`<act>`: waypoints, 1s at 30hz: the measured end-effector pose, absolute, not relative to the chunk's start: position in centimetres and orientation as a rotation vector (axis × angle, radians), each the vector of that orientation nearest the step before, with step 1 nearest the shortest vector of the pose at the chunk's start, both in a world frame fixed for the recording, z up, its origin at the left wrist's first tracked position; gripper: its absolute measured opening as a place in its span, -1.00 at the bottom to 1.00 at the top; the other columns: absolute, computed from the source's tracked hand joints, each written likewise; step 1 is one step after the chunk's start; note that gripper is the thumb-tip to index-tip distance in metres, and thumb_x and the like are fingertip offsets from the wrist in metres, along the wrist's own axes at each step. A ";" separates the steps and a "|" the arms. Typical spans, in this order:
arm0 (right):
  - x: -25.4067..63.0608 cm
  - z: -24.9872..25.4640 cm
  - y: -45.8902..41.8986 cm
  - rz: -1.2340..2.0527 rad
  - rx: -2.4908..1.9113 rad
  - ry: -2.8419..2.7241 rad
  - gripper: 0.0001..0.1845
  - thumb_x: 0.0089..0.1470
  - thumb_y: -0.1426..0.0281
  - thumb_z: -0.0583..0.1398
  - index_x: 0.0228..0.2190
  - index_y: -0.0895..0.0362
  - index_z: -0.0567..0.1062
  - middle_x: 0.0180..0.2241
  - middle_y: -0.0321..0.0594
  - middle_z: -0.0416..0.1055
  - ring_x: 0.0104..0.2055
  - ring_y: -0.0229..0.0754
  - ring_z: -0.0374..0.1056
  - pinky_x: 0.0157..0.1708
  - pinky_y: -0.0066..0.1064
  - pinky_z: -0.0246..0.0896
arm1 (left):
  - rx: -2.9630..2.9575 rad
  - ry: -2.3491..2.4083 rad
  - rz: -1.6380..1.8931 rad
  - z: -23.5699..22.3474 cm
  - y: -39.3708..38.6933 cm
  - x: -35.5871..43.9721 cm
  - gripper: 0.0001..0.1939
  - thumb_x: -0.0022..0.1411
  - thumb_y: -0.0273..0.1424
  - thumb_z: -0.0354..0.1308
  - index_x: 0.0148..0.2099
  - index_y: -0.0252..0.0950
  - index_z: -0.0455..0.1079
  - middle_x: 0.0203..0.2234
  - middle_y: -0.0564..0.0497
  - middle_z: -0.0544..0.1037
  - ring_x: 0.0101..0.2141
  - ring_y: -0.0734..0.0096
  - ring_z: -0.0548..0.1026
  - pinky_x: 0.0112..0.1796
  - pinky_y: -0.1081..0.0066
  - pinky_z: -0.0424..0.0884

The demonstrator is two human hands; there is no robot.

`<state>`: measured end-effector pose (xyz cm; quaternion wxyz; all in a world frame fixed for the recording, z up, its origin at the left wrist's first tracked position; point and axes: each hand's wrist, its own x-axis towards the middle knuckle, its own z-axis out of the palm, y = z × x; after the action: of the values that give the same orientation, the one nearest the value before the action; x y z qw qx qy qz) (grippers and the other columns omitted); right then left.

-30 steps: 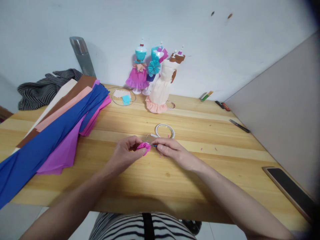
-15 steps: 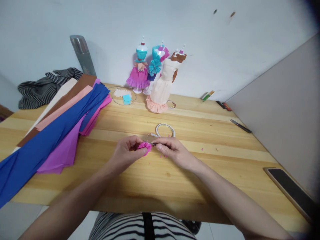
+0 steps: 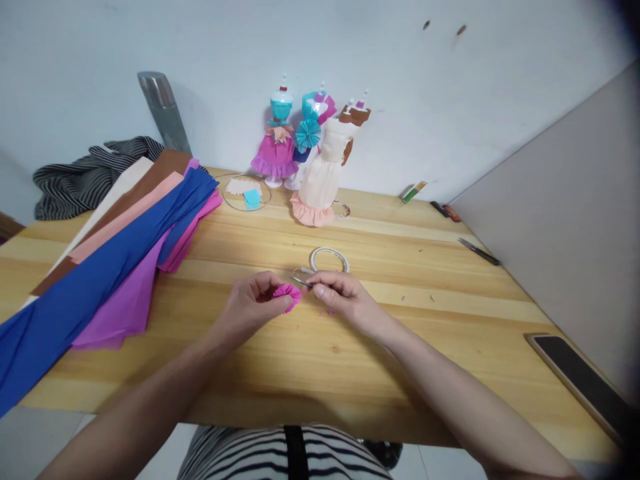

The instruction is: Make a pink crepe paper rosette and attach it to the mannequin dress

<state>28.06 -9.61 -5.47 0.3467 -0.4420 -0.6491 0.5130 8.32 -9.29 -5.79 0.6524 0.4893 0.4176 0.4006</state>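
Note:
Between the thumb and fingers of my left hand [image 3: 257, 297] is a pleated pink paper rosette [image 3: 287, 298], its frilled edge facing right. My right hand [image 3: 345, 297] is closed around small scissors [image 3: 301, 281], whose thin metal blades point left, just above the rosette and apart from it. The handles are mostly hidden in my fingers. Tiny pink scraps [image 3: 331, 312] lie on the wooden table below my right hand. Right behind that hand lies a roll of white tape [image 3: 329, 249] with a loose end.
Three small dress forms [image 3: 320, 160] in paper clothes stand by the wall. Long folded crepe paper sheets [image 3: 100, 267] cover the left side, beside a striped cloth [image 3: 95, 177] and a bottle [image 3: 165, 110]. At right lie a black-handled tool [image 3: 479, 251] and a phone [image 3: 575, 380].
The scissors have drawn back from the rosette's edge, their blades now tilted up and away from it. My left hand keeps its hold on the rosette, nearly unmoved.

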 end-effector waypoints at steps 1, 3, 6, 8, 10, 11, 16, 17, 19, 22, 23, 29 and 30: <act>28.1 -5.5 -9.6 1.369 -1.154 -1.621 -0.55 0.08 0.00 0.17 -0.35 0.16 0.50 -0.52 -0.31 0.25 -0.52 -0.31 0.05 -0.54 -0.45 -0.05 | 1.108 0.939 0.911 -5.8 -9.3 8.3 -0.81 -0.13 -0.38 0.37 -0.47 -0.37 0.46 -0.55 0.05 0.52 -0.48 0.50 0.41 -0.39 0.47 0.30; 27.9 -5.4 -9.6 1.425 -1.134 -1.514 -0.51 0.05 -0.03 0.17 -0.31 0.17 0.49 -0.56 -0.35 0.18 -0.56 -0.33 -0.02 -0.59 -0.46 -0.12 | 1.107 0.928 0.908 -5.9 -9.3 8.2 -0.80 -0.12 -0.37 0.37 -0.47 -0.37 0.45 -0.56 0.05 0.51 -0.48 0.51 0.40 -0.40 0.48 0.30; 27.2 -5.2 -9.6 1.410 -1.077 -1.502 -0.48 -0.08 -0.03 0.26 -0.30 0.17 0.47 -0.54 -0.36 0.19 -0.53 -0.33 0.00 -0.56 -0.46 -0.10 | 1.106 0.916 0.900 -5.9 -9.1 8.2 -0.78 -0.12 -0.35 0.37 -0.50 -0.37 0.42 -0.58 0.05 0.48 -0.50 0.51 0.38 -0.42 0.48 0.28; 26.4 -5.3 -9.5 1.396 -1.103 -1.558 -0.53 -0.15 0.01 0.33 -0.40 0.16 0.44 -0.52 -0.34 0.23 -0.50 -0.32 0.06 -0.51 -0.46 -0.05 | 1.108 0.912 0.892 -5.9 -9.0 8.2 -0.77 -0.13 -0.34 0.37 -0.50 -0.36 0.41 -0.58 0.06 0.47 -0.50 0.51 0.37 -0.43 0.48 0.26; 25.7 -5.6 -9.3 1.397 -1.147 -1.584 -0.56 -0.14 0.05 0.33 -0.54 0.16 0.38 -0.57 -0.36 0.19 -0.51 -0.32 0.05 -0.49 -0.45 -0.05 | 1.107 0.916 0.878 -5.9 -8.9 8.2 -0.76 -0.15 -0.33 0.37 -0.50 -0.36 0.40 -0.58 0.06 0.46 -0.51 0.51 0.36 -0.44 0.48 0.26; 25.4 -5.9 -9.3 1.400 -1.157 -1.577 -0.56 -0.13 0.06 0.33 -0.57 0.16 0.36 -0.58 -0.37 0.18 -0.51 -0.32 0.04 -0.48 -0.44 -0.05 | 1.107 0.919 0.873 -5.9 -8.8 8.3 -0.76 -0.15 -0.33 0.37 -0.50 -0.36 0.40 -0.59 0.06 0.45 -0.51 0.50 0.36 -0.44 0.48 0.26; 24.9 -6.9 -9.3 1.445 -1.102 -1.514 -0.61 -0.11 0.10 0.31 -0.55 0.17 0.40 -0.57 -0.35 0.24 -0.50 -0.31 0.08 -0.45 -0.43 0.00 | 1.164 0.942 0.864 -5.7 -8.8 8.2 -0.75 -0.12 -0.28 0.34 -0.51 -0.36 0.41 -0.63 0.08 0.43 -0.53 0.51 0.34 -0.46 0.48 0.25; 24.9 -7.0 -9.3 1.444 -1.094 -1.508 -0.63 -0.11 0.12 0.31 -0.55 0.17 0.40 -0.57 -0.35 0.23 -0.50 -0.31 0.08 -0.45 -0.43 0.00 | 1.193 0.940 0.870 -5.8 -8.8 8.0 -0.75 -0.07 -0.26 0.32 -0.49 -0.36 0.43 -0.61 0.07 0.44 -0.52 0.50 0.35 -0.44 0.48 0.26; 24.8 -7.0 -9.5 1.432 -1.087 -1.496 -0.64 -0.10 0.15 0.31 -0.57 0.16 0.38 -0.59 -0.37 0.20 -0.51 -0.32 0.06 -0.46 -0.44 -0.03 | 1.235 0.935 0.918 -6.1 -8.9 7.7 -0.73 0.03 -0.22 0.28 -0.35 -0.36 0.49 -0.56 0.04 0.48 -0.48 0.46 0.39 -0.40 0.46 0.30; 24.6 -7.0 -9.7 1.414 -1.095 -1.420 -0.63 -0.12 0.16 0.32 -0.61 0.15 0.34 -0.63 -0.40 0.13 -0.54 -0.35 -0.01 -0.51 -0.45 -0.10 | 1.171 0.943 1.035 -6.9 -8.8 7.3 -0.58 0.10 -0.15 0.25 -0.08 -0.34 0.47 -0.47 0.03 0.52 -0.43 0.44 0.43 -0.37 0.46 0.32; 24.5 -7.0 -9.7 1.412 -1.095 -1.376 -0.63 -0.12 0.15 0.33 -0.60 0.14 0.35 -0.64 -0.41 0.10 -0.56 -0.35 -0.04 -0.53 -0.45 -0.12 | 1.117 0.927 1.051 -7.2 -8.8 7.2 -0.55 0.11 -0.11 0.24 -0.07 -0.34 0.47 -0.47 0.02 0.52 -0.44 0.44 0.42 -0.38 0.45 0.33; 23.9 -7.2 -9.8 1.415 -1.021 -1.199 -0.60 -0.12 0.05 0.33 -0.52 0.13 0.44 -0.67 -0.39 0.14 -0.62 -0.34 -0.03 -0.60 -0.44 -0.07 | 0.967 0.826 0.966 -7.7 -8.7 7.8 -0.60 -0.01 -0.09 0.33 -0.33 -0.36 0.53 -0.54 -0.01 0.51 -0.52 0.49 0.39 -0.45 0.46 0.31; 23.9 -7.3 -9.8 1.416 -1.002 -1.196 -0.61 -0.12 0.06 0.34 -0.51 0.14 0.45 -0.65 -0.36 0.21 -0.60 -0.33 0.02 -0.59 -0.44 -0.02 | 0.969 0.842 0.982 -7.7 -8.7 8.0 -0.63 -0.04 -0.12 0.35 -0.37 -0.35 0.53 -0.55 0.00 0.51 -0.53 0.49 0.38 -0.46 0.47 0.30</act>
<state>23.86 -9.83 -7.30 0.4947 -0.4132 -0.4933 0.5842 7.95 -8.73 -7.72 0.6907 0.4336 0.3768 0.4393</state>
